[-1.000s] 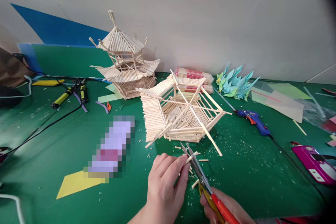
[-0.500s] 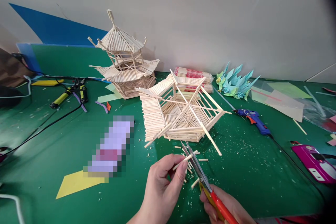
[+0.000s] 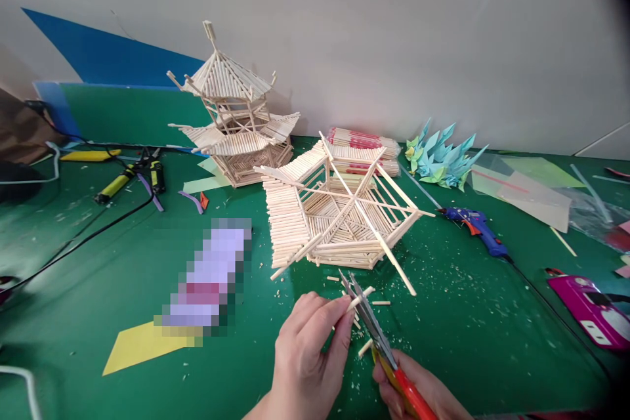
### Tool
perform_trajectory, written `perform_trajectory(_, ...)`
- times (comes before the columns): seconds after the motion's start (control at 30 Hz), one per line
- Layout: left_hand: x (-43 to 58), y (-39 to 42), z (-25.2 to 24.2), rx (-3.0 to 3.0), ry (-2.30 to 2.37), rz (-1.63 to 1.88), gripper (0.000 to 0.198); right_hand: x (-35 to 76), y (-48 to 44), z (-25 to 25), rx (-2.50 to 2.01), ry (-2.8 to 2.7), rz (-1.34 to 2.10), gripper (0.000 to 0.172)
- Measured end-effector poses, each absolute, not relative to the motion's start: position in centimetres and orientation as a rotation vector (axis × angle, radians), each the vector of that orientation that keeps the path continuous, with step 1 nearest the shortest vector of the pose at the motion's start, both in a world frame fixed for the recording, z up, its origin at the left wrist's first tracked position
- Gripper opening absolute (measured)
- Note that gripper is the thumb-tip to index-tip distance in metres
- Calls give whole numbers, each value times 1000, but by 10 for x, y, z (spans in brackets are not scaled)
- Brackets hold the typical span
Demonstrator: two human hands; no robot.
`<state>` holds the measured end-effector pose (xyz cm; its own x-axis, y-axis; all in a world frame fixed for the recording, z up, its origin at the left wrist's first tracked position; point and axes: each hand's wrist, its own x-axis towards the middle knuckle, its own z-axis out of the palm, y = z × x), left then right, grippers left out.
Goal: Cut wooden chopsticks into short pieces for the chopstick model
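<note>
Between its thumb and fingers, my left hand (image 3: pixel 311 348) pinches a thin wooden stick (image 3: pixel 355 302). My right hand (image 3: pixel 418 380) is closed around the red and yellow handles of a pair of scissors (image 3: pixel 373 323). Their blades lie around the stick's far end, just past my left fingertips. Cut stick pieces (image 3: pixel 365 348) and pale shavings are scattered under the blades. Just beyond stands a half-roofed stick frame (image 3: pixel 339 210), its left side covered with rows of sticks and its right side showing bare beams.
A tiered stick pagoda (image 3: pixel 233 125) stands at the back left. Behind the frame lie wrapped stick bundles (image 3: pixel 364 144). Blue folded paper (image 3: pixel 445 154), a blue glue gun (image 3: pixel 475 226) and a magenta device (image 3: pixel 588 308) are on the right. Pliers (image 3: pixel 130 177) and a blurred-out flat object (image 3: pixel 209 275) lie left.
My left hand has rolled slightly, its fingers now covering more of the stick. The scissors stay around the stick's end. The view has shifted slightly.
</note>
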<state>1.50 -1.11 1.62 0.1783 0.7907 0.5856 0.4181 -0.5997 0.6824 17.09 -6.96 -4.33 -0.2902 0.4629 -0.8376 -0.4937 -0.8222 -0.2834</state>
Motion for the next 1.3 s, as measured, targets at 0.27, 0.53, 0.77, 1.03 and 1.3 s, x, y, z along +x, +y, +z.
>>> perform_trajectory(0.27, 14, -10, 13, 2119, 1132, 1376, 18, 170, -72, -39, -1385, 45, 2079, 20)
perform_trajectory(0.53, 14, -9, 17, 2090, 1161, 1353, 16, 164, -67, -30, -1347, 25, 2105, 25)
perform_trajectory(0.77, 13, -11, 18, 1848, 1193, 1235, 11, 165, -69, -32, -1349, -104, 2131, 18)
perform_trajectory(1.03, -1, -3, 8, 778, 1146, 945, 17, 227, -95, -37, -1942, -675, 1629, 31)
perform_trajectory(1.3, -5, -10, -2, 355, 933, 890, 14, 309, -116, -44, -2298, -1891, 96, 57)
